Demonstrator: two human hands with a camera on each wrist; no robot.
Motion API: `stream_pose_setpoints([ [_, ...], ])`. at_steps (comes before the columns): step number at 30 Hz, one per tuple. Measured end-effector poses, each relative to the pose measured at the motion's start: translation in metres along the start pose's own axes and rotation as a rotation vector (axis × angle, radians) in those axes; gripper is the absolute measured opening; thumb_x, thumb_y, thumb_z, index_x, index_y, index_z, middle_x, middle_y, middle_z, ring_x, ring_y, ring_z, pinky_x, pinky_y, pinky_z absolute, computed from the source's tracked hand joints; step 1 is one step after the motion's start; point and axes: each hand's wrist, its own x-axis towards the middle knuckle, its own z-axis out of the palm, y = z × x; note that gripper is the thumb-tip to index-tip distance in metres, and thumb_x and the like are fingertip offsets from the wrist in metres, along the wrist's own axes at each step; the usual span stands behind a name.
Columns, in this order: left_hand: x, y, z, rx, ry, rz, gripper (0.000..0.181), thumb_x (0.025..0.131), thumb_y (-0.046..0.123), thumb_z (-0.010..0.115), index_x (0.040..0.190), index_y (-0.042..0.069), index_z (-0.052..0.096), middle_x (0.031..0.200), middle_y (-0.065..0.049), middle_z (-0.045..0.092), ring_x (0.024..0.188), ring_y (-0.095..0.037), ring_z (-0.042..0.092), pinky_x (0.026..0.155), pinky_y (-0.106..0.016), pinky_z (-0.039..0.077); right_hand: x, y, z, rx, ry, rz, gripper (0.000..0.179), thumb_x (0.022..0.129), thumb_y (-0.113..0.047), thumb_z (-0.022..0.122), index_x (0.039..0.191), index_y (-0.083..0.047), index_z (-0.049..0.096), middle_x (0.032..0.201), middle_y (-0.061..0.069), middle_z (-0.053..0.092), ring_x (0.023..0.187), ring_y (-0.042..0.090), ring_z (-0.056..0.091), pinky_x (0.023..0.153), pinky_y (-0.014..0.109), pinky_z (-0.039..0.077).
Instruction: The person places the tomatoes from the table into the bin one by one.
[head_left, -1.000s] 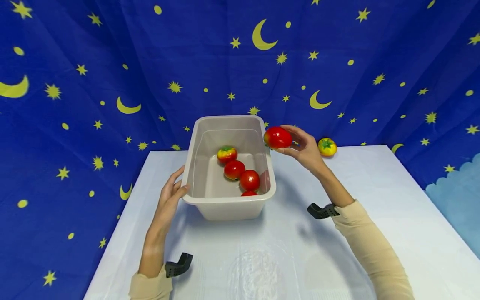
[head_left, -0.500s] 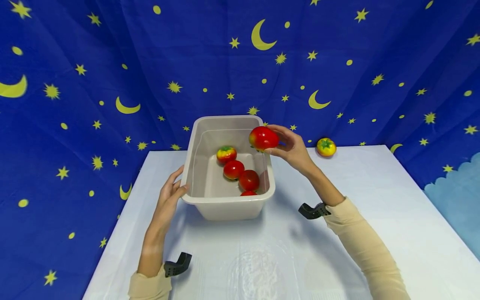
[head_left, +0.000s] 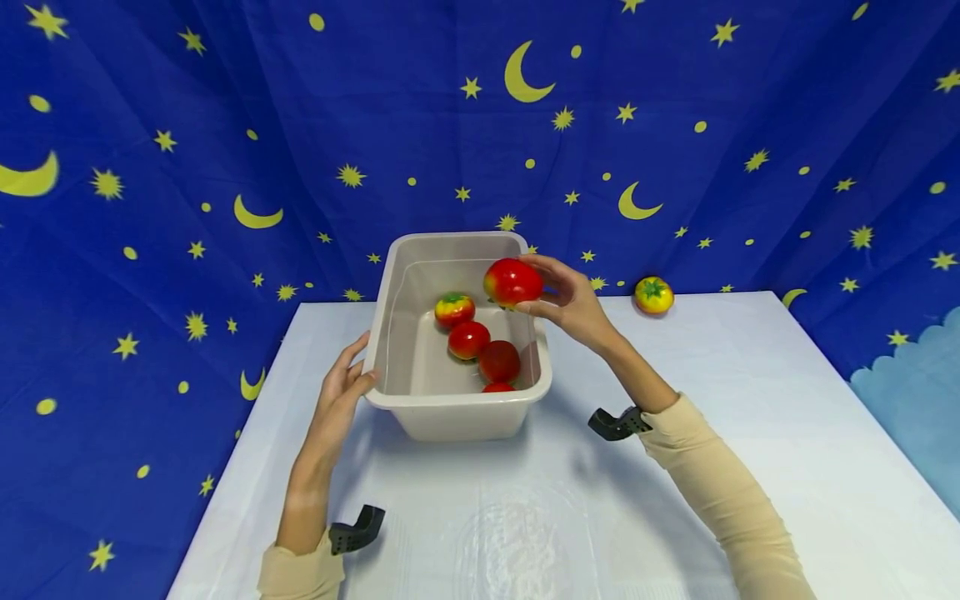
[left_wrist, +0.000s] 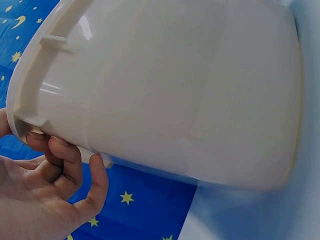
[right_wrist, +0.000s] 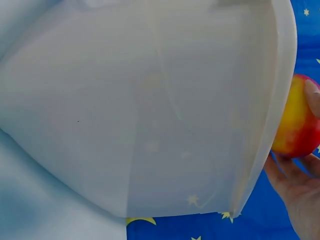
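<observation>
A light grey plastic bin point(head_left: 457, 401) stands on the table in the head view. My left hand point(head_left: 337, 398) grips its left rim, thumb on top; the left wrist view shows the fingers point(left_wrist: 70, 162) curled beneath that rim. Over the bin's right side, my right hand point(head_left: 567, 307) holds a glossy red tomato point(head_left: 513, 282) tinged yellow at one end. In the right wrist view, part of this tomato point(right_wrist: 295, 120) hides behind the bin wall. Inside the bin lie a red-yellow tomato point(head_left: 454, 310), a red one point(head_left: 468, 341) and more; the nearest is partly hidden by the front wall.
A yellow tomato-like fruit point(head_left: 654, 296) with a green leafy top sits at the table's back edge, right of the bin. A blue curtain point(head_left: 420, 108) with yellow moons and stars hangs behind the white table point(head_left: 675, 467).
My right hand has moved left with the tomato, from beside the bin's right rim to over its inside, dipping slightly at the end. The left hand and bin stay put.
</observation>
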Motion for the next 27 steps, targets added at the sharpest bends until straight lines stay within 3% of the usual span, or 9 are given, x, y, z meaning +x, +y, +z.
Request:
stream_pose_setpoints([
  [5, 0.000, 0.000, 0.000, -0.008, 0.003, 0.000, 0.055, 0.101, 0.013, 0.049, 0.152, 0.008, 0.031, 0.123, 0.013, 0.059, 0.113, -0.002, 0.058, 0.113, -0.054, 0.022, -0.001, 0.003, 0.004, -0.008, -0.007, -0.012, 0.061, 0.085, -0.001, 0.072, 0.141, -0.003, 0.049, 0.139, 0.016, 0.054, 0.123, 0.027, 0.056, 0.103, 0.043, 0.044],
  [11, -0.001, 0.000, 0.001, -0.006, 0.011, 0.002, 0.055, 0.100, 0.011, 0.050, 0.152, 0.008, 0.031, 0.128, 0.001, 0.059, 0.112, -0.002, 0.058, 0.113, -0.055, 0.022, -0.001, 0.005, 0.006, -0.020, -0.025, -0.029, 0.061, 0.084, 0.001, 0.073, 0.140, -0.002, 0.049, 0.139, 0.016, 0.055, 0.124, 0.027, 0.056, 0.105, 0.041, 0.043],
  [17, -0.001, -0.001, 0.001, 0.000, -0.004, 0.007, 0.056, 0.101, 0.014, 0.049, 0.153, 0.009, 0.029, 0.128, 0.006, 0.057, 0.115, -0.002, 0.057, 0.113, -0.056, 0.020, -0.001, 0.008, 0.004, -0.048, -0.052, -0.103, 0.056, 0.086, 0.001, 0.070, 0.139, -0.001, 0.050, 0.140, 0.019, 0.054, 0.131, 0.030, 0.050, 0.110, 0.051, 0.034],
  [24, -0.001, -0.001, 0.001, 0.015, -0.004, -0.001, 0.056, 0.101, 0.015, 0.050, 0.153, 0.009, 0.030, 0.133, -0.003, 0.056, 0.115, -0.002, 0.056, 0.114, -0.060, 0.017, -0.006, 0.018, -0.009, -0.062, 0.006, -0.058, 0.052, 0.088, 0.000, 0.069, 0.137, -0.002, 0.052, 0.139, 0.018, 0.054, 0.131, 0.031, 0.051, 0.110, 0.053, 0.034],
  [27, -0.001, -0.001, 0.000, 0.020, 0.001, -0.002, 0.055, 0.101, 0.015, 0.050, 0.152, 0.009, 0.031, 0.131, 0.000, 0.058, 0.115, -0.002, 0.056, 0.114, -0.060, 0.016, -0.009, 0.022, -0.015, -0.066, 0.028, -0.042, 0.052, 0.088, 0.002, 0.068, 0.137, 0.000, 0.052, 0.140, 0.020, 0.053, 0.130, 0.033, 0.051, 0.109, 0.052, 0.035],
])
